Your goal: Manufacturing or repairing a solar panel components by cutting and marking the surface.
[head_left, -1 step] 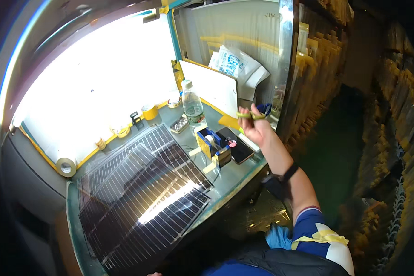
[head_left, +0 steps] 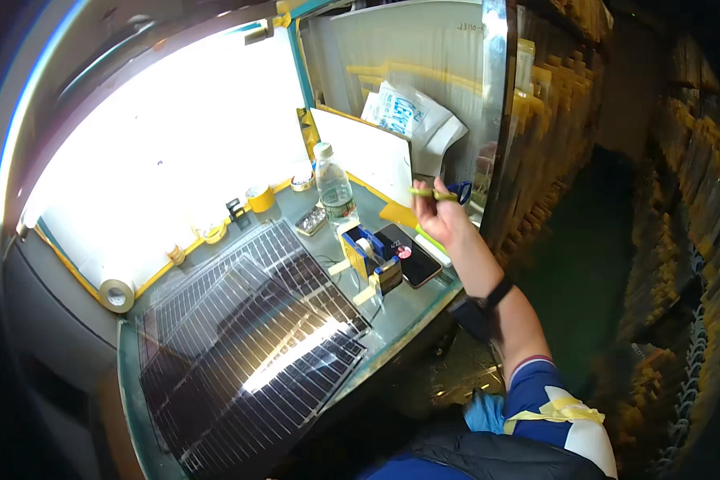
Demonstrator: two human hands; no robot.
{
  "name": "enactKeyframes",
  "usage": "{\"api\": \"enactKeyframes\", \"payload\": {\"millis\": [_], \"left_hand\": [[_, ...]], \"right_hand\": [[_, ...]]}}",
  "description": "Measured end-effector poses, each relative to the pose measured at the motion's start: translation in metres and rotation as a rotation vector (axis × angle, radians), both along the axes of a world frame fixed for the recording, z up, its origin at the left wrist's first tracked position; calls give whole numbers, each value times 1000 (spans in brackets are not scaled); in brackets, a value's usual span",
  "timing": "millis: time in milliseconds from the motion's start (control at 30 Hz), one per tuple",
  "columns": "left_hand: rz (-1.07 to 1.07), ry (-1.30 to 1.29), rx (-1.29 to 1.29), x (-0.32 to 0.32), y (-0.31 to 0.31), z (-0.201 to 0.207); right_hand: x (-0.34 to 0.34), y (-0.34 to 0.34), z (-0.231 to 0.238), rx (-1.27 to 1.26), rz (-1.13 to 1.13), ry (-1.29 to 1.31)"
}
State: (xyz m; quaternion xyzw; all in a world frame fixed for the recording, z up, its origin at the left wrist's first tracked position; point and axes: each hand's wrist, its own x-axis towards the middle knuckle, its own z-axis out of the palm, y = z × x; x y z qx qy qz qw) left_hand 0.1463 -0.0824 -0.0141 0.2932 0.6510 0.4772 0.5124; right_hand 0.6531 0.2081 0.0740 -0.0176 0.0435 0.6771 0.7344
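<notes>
My right hand (head_left: 444,220) is raised over the right end of the bench, fingers curled round a slim yellow-green tool (head_left: 432,194); its exact kind is not clear. Just beside that hand is a dark blue looped thing (head_left: 461,192), and I cannot tell whether it is joined to the tool. My left hand is out of the picture. Dark film sheets (head_left: 240,352) printed with fine pale lines lie overlapped on the bench (head_left: 408,324), with bright glare on them. Below my hand lie a phone (head_left: 412,260) and a blue tape dispenser (head_left: 364,250).
A clear water bottle (head_left: 334,188) stands behind the dispenser, by a small metal tin (head_left: 312,219). Tape rolls, including a yellow one (head_left: 259,198) and a wide one (head_left: 117,295), line the glowing panel (head_left: 168,152). Racks of hanging sheets (head_left: 536,152) rise at the right.
My right hand has shifted very slightly with the tool in it. A fingertip that showed at the lower edge is no longer in the picture. The things on the bench lie as before.
</notes>
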Motion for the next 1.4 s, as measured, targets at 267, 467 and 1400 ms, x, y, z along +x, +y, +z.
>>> {"api": "enactKeyframes", "payload": {"millis": [267, 467, 1400], "left_hand": [[45, 17, 19, -6, -9, 24], [-43, 89, -50, -23, 0, 32], [147, 41, -27, -39, 21, 16]], "right_hand": [[30, 89, 6, -184, -332, 121], [44, 96, 8, -214, -510, 274], [33, 20, 58, -666, -404, -2962]]}}
